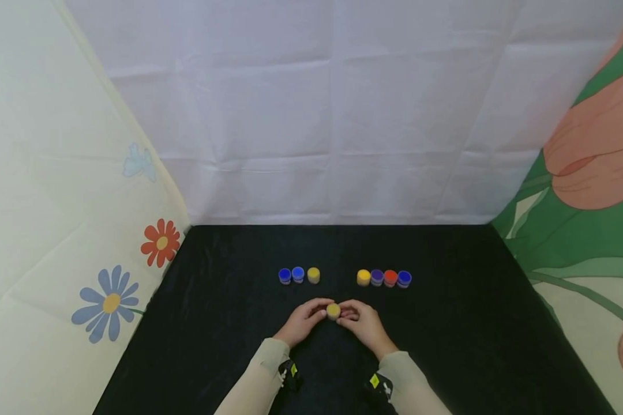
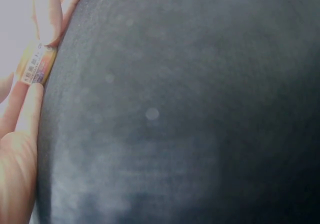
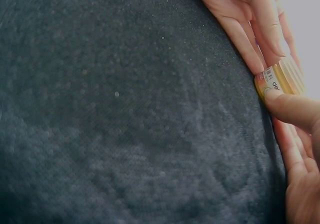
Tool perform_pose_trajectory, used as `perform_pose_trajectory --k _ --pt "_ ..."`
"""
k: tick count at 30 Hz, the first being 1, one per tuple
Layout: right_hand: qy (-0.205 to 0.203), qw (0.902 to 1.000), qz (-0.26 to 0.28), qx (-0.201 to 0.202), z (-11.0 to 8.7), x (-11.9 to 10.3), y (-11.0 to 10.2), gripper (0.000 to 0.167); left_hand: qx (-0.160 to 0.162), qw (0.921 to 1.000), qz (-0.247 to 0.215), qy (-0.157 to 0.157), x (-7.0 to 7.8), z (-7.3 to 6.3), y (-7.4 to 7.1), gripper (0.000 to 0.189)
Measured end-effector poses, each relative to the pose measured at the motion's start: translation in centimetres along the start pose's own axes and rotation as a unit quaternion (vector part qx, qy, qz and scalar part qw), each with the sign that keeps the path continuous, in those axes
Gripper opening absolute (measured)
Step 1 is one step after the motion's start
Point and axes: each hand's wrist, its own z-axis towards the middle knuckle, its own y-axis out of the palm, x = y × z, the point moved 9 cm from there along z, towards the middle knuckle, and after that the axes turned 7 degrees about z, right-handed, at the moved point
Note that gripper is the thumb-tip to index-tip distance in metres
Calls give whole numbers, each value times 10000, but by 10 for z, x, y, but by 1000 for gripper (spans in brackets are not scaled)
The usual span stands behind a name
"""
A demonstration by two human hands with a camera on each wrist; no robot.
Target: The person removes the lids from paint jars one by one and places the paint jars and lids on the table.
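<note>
Between both hands, at the front middle of the black cloth, is a small paint jar [image 1: 333,312] with a dull yellow ribbed lid. My left hand [image 1: 302,323] holds its left side between thumb and fingers. From the other side my right hand [image 1: 366,326] pinches it, the thumb lying across the printed label of the jar [image 3: 272,81] in the right wrist view. In the left wrist view the jar [image 2: 36,64] appears at the left edge, fingertips of both hands against it. The jar stays close to the cloth, lid up.
Beyond the hands stand two rows of similar jars. Two blue jars [image 1: 291,275] and a dull yellow jar [image 1: 314,275] are on the left; yellow [image 1: 363,278], purple [image 1: 376,278], red [image 1: 390,278] and blue [image 1: 404,279] ones on the right. A white curtain [image 1: 332,115] hangs behind.
</note>
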Motion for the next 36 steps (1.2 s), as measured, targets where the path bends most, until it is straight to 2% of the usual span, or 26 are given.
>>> perform_pose_trajectory --k 5,12,16,21,24,29,36 --pt "29 10000 11 12 -1 -1 0 23 -5 9999 -113 -53 0 -1 0 28" --pt "-49 9999 68 61 -1 -1 0 24 -35 9986 -455 250 1 -1 0 25" --pt "-36 9999 97 73 -1 0 -1 24 -74 9980 -544 315 1 0 1 25" --pt "-54 10000 52 42 0 0 0 25 -147 9989 -296 326 1 -1 1 36" --pt "-69 10000 52 24 -1 1 1 25 -115 9995 -105 275 0 -2 0 36" --pt "-64 10000 57 10 0 0 2 26 -33 9998 -80 201 -1 -2 -2 31" --pt "-98 9999 43 -13 -1 -1 0 24 -85 9997 -161 176 0 -1 1 28"
